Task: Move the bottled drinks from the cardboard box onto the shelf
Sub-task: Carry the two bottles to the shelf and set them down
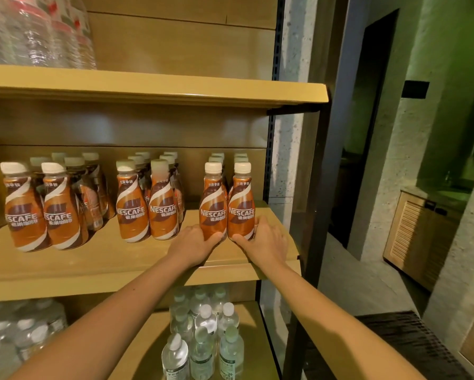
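Left hand (193,244) grips one coffee bottle (213,207) at its base; right hand (268,242) grips its neighbour (241,205); both stand on the shelf (93,266).

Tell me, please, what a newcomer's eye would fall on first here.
The left hand grips the left bottle and the right hand the right bottle, two orange coffee drinks side by side at the right end of the shelf. More coffee bottles cluster to their left; water bottles stand below.

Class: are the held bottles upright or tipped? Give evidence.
Upright: bottles stand caps up on the shelf; left hand and right hand grip their bases.
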Available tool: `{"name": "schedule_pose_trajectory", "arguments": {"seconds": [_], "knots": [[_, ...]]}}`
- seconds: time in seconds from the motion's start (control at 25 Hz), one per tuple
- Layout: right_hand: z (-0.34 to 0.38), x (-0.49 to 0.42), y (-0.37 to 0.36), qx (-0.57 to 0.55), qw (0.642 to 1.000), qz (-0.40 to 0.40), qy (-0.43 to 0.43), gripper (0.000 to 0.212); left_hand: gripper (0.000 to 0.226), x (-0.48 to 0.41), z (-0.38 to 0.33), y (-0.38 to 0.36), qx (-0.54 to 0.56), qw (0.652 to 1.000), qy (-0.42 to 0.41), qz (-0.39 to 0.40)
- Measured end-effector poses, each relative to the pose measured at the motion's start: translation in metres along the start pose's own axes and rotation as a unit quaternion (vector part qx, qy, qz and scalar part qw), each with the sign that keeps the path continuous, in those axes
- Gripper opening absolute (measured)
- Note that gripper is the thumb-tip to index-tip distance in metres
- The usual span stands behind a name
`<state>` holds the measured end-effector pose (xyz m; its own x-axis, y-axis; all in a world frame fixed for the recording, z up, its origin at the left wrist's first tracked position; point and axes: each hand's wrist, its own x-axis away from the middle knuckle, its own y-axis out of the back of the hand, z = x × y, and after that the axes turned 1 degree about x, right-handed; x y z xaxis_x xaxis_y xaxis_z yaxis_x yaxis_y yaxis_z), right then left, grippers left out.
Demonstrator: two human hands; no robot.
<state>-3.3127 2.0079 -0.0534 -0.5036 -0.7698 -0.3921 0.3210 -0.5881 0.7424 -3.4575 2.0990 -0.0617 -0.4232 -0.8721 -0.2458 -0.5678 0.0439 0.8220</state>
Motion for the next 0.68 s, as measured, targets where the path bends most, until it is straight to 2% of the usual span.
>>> {"name": "schedule_pose_trajectory", "arguments": {"seconds": [0.4,0.68], "knots": [[-0.005,-0.029,-0.004,0.033,0.998,0.059,0.007,0.050,0.060,-0.032,0.000,-0.008,-0.032,0.999,-0.016,0.024],[-0.008,-0.056,-0.017,-0.004,0.993,0.117,-0.005,0.051,0.055,-0.047,-0.004,-0.008,-0.037,0.998,-0.022,0.042]]}}
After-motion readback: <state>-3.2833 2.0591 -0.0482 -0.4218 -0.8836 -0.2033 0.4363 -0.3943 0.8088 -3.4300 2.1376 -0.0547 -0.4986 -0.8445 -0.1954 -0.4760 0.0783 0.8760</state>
